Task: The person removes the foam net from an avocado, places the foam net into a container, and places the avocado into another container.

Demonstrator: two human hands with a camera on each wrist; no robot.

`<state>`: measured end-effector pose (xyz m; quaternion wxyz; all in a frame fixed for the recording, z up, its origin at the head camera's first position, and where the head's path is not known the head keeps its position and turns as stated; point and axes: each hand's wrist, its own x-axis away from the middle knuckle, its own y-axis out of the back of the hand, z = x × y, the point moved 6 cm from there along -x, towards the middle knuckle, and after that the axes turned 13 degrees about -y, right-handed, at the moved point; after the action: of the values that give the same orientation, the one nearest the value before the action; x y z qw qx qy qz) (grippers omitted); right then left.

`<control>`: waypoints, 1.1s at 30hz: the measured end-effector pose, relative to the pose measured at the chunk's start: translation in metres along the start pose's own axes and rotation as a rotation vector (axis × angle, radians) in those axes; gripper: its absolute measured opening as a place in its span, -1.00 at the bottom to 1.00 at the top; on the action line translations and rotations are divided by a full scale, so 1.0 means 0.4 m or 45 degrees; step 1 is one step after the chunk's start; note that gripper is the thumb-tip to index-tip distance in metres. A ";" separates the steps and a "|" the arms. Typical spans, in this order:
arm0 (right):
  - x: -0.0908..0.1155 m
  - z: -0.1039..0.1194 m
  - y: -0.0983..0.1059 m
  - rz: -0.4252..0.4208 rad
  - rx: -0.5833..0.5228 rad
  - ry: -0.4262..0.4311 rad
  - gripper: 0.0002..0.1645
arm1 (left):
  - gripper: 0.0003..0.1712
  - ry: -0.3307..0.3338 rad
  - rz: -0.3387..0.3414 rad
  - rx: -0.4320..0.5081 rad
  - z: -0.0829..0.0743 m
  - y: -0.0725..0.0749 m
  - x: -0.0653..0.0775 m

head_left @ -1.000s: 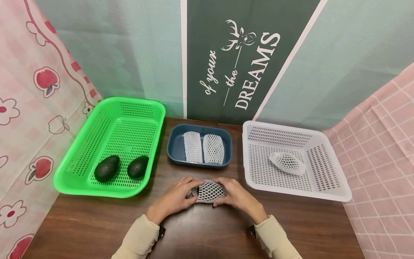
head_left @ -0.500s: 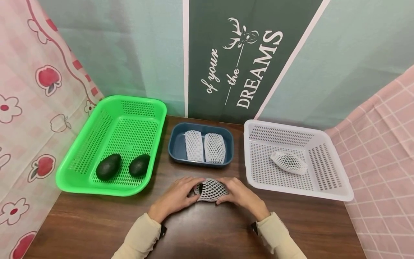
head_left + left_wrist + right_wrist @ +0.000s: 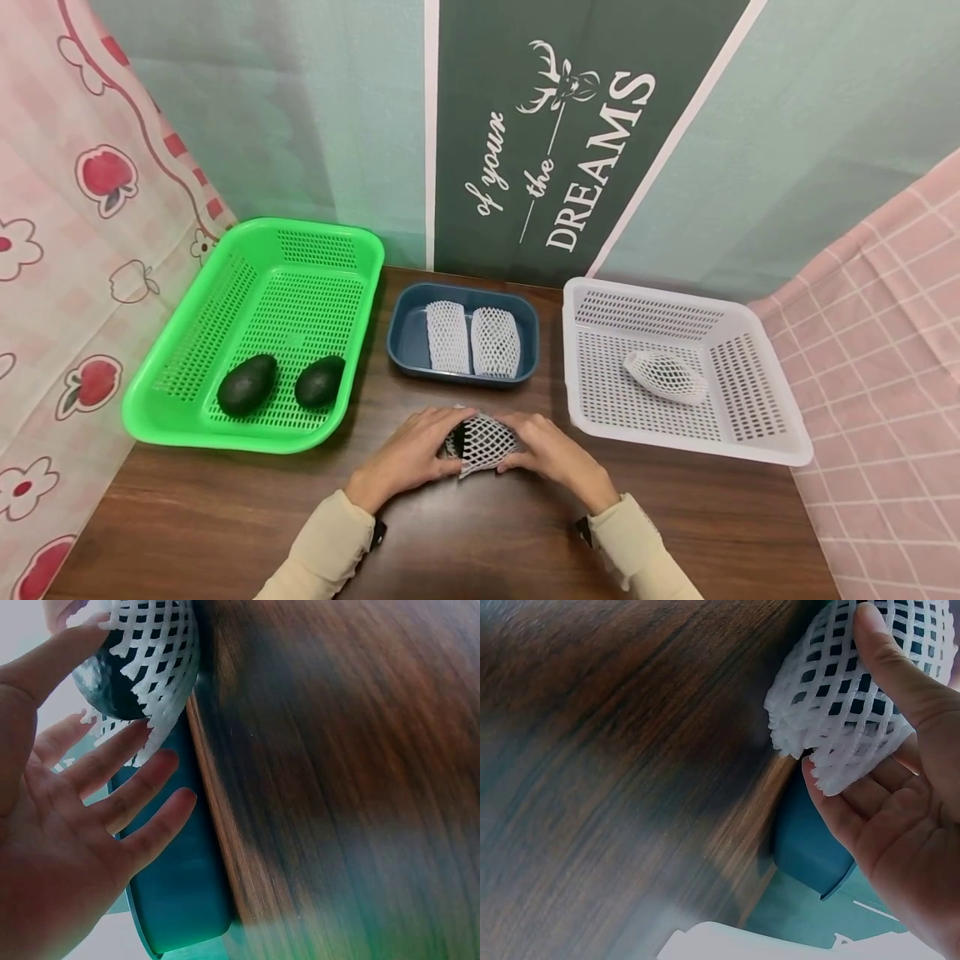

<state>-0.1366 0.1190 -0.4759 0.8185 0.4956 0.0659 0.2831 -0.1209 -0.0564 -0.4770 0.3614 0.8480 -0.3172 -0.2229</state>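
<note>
A dark avocado (image 3: pixel 105 679) sits partly inside a white foam net sleeve (image 3: pixel 489 443), held between both hands at the table's middle. My left hand (image 3: pixel 405 450) has its thumb at the sleeve's loose edge, where the avocado's bare end shows; its other fingers spread underneath in the left wrist view. From the other end, my right hand (image 3: pixel 555 457) grips the net-covered avocado, thumb on one side and fingers curled round the other. Two flat foam nets, a left one (image 3: pixel 447 337) and a right one (image 3: pixel 496 343), lie in a blue tray (image 3: pixel 408 367) just beyond.
On the left stands a green basket (image 3: pixel 300 312) with two bare avocados, a larger one (image 3: pixel 247 386) and a smaller one (image 3: pixel 319 382). A white basket (image 3: pixel 600 421) on the right contains one netted avocado (image 3: pixel 667 377). A printed curtain (image 3: pixel 360 125) hangs behind the wooden table (image 3: pixel 480 533).
The sleeve's left edge has flared outward at my left hand, and more of the dark avocado shows there. Both hands stay in nearly the same place.
</note>
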 end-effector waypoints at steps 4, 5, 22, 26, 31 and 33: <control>0.000 0.000 0.001 0.001 0.003 -0.017 -0.18 | -0.14 -0.015 0.004 -0.011 -0.004 -0.005 -0.004; 0.000 0.000 0.000 0.002 0.004 -0.022 -0.19 | -0.14 -0.019 0.004 -0.016 -0.005 -0.006 -0.004; 0.001 0.001 -0.003 -0.119 0.095 0.004 -0.48 | -0.12 -0.021 0.024 -0.052 -0.004 -0.018 -0.002; 0.001 -0.001 0.000 -0.149 0.116 -0.004 -0.64 | -0.10 -0.008 0.021 -0.039 -0.003 -0.016 0.001; -0.003 -0.007 0.010 -0.174 0.093 -0.050 -0.83 | -0.06 0.016 -0.014 -0.023 -0.002 0.002 0.006; -0.005 -0.010 0.017 -0.183 0.068 -0.073 -0.86 | -0.07 0.027 -0.032 -0.024 -0.002 0.013 0.008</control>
<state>-0.1423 0.1234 -0.4724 0.8246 0.5192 0.0855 0.2077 -0.1199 -0.0610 -0.4729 0.3700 0.8508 -0.3006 -0.2212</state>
